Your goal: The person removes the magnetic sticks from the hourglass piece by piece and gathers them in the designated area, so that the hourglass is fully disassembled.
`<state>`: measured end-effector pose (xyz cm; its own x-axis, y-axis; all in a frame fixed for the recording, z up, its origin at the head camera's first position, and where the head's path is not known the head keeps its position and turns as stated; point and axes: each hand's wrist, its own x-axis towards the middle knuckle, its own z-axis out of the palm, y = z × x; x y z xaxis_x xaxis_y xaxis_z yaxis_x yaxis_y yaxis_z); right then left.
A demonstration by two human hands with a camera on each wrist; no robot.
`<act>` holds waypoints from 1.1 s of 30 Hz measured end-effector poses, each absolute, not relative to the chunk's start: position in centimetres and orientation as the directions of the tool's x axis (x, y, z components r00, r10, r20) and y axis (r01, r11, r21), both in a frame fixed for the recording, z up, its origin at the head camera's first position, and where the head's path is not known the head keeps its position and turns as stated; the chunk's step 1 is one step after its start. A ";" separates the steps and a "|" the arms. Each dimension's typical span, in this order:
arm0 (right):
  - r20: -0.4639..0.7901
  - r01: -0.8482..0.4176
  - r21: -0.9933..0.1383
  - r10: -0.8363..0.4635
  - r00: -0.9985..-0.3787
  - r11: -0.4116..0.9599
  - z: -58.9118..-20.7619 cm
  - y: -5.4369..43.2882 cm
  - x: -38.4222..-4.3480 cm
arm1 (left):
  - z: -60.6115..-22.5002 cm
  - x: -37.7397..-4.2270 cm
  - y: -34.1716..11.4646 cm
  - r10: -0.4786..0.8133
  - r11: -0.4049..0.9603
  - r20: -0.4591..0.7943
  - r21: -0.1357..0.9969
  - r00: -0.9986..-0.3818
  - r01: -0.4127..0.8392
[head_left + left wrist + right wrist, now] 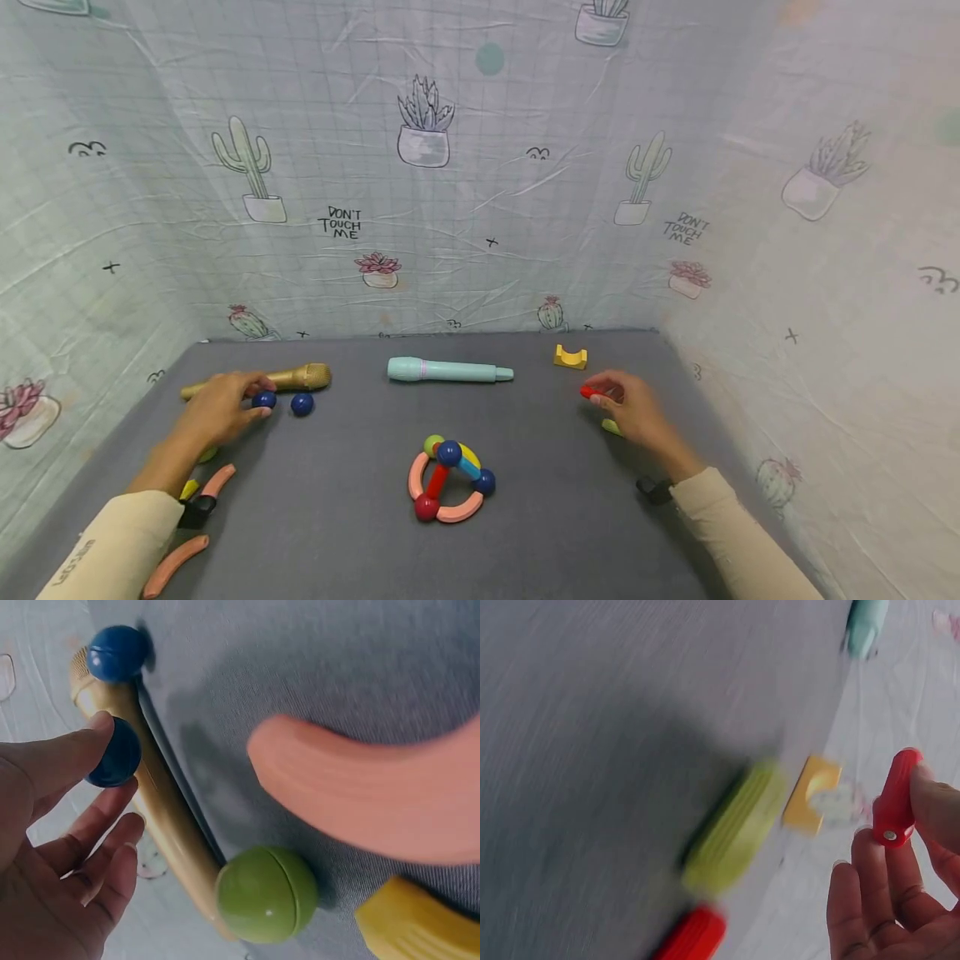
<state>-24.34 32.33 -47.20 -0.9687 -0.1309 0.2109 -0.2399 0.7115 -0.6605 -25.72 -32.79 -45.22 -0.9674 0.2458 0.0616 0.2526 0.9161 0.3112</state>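
Note:
At the left, my left hand [217, 410] pinches a blue ball [124, 759] between thumb and fingertips, just in front of a gold microphone [303, 378]. A second blue ball [302, 405] rests right beside that hand. My right hand [639, 415] holds a short red magnetic rod [896, 801] with a metal dot on its end. Under this hand lies a ribbed yellow-green rod [739, 829], and another red rod [694, 934] shows in the right wrist view. Between the hands sits a joined frame of balls, straight rods and curved pink pieces [461, 510].
A mint microphone [450, 371] lies at the back middle, with a yellow notched block [572, 359] to its right. Near my left forearm are a green ball [266, 894], a yellow piece [420, 922] and curved pink pieces [174, 565]. Printed cloth [480, 192] walls the table's back and sides.

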 end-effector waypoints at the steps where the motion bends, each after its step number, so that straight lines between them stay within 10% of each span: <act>1: 0.223 -0.241 -0.648 -0.123 -0.967 0.723 -47.2 33.0 -24.2 | -45.2 -25.8 -33.0 0.243 0.917 0.057 0.311 -0.968 0.249; 33: 0.132 -0.082 -0.510 -0.016 -0.991 0.856 -48.4 40.6 -23.2 | -45.4 -26.1 -33.2 0.238 0.938 0.028 0.253 -0.971 0.237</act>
